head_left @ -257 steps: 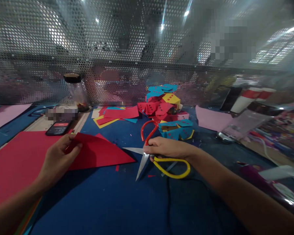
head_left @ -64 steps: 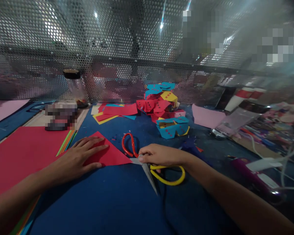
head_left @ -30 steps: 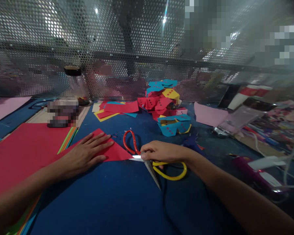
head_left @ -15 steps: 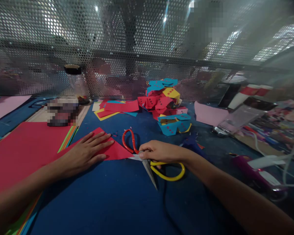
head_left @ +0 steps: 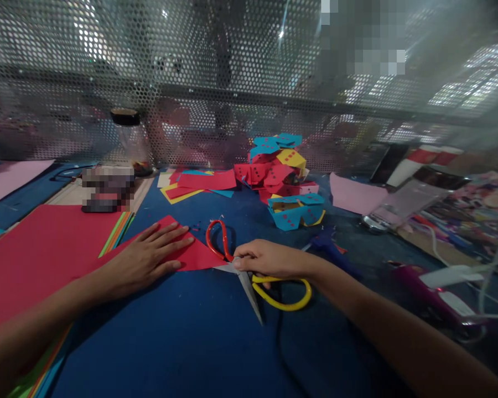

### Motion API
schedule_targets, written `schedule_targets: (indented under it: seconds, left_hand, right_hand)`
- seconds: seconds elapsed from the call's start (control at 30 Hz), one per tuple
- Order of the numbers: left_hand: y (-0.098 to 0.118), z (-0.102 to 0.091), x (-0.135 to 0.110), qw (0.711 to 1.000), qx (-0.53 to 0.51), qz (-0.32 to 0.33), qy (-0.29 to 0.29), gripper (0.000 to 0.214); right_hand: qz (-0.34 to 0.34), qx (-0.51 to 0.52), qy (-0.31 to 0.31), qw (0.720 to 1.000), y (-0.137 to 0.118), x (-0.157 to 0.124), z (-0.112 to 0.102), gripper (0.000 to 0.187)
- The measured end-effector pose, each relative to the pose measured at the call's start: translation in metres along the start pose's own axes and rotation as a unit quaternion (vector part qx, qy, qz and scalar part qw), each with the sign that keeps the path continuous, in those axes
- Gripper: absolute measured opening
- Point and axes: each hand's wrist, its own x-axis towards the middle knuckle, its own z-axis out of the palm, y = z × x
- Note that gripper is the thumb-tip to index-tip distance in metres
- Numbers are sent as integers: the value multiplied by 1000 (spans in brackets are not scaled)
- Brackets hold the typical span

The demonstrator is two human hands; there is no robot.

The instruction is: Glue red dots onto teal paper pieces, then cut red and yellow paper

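My left hand (head_left: pixel 147 257) lies flat, fingers stretched out, on a folded red paper triangle (head_left: pixel 195 256) on the blue table cover. My right hand (head_left: pixel 269 258) is closed around the pivot of a pair of scissors (head_left: pixel 249 273) with one red loop and one yellow loop. The blades are spread apart, one tip at the triangle's right corner, the other pointing toward me. The scissors rest on the table right of the red triangle.
A stack of red and coloured sheets (head_left: pixel 45 249) lies at the left. A pile of dotted red, blue and yellow paper pieces (head_left: pixel 280 171) sits behind, before a perforated metal screen (head_left: pixel 232 83). A jar (head_left: pixel 129 141), a pink sheet (head_left: pixel 352 196) and a purple tool with cables (head_left: pixel 435 296) stand nearby.
Since 8.6 s ago my left hand let go of the paper's edge and flattened on it. Over the last second the hands and scissors have barely shifted.
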Motion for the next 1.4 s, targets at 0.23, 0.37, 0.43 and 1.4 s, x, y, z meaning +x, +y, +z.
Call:
schedule_targets:
  seconds: [0.23,0.37,0.43,1.4]
  left_hand:
    - [2,-2,0,1000,-4,-9,-9,57]
    - [4,-3,1,1000,-5,-12,-9,57]
    - [5,-4,1,1000,-6,-15,-9,58]
    - [0,-2,15,999,33,5,-17,56]
  right_hand:
    - [-18,-2,-23,1000,4,-1,-2,29]
    - [-11,-3,-5,1000,3,-1,-1,29]
    - [-14,-10,0,1000,3,0,-1,29]
    - [4,19,2,1000,12,-1,-5,28]
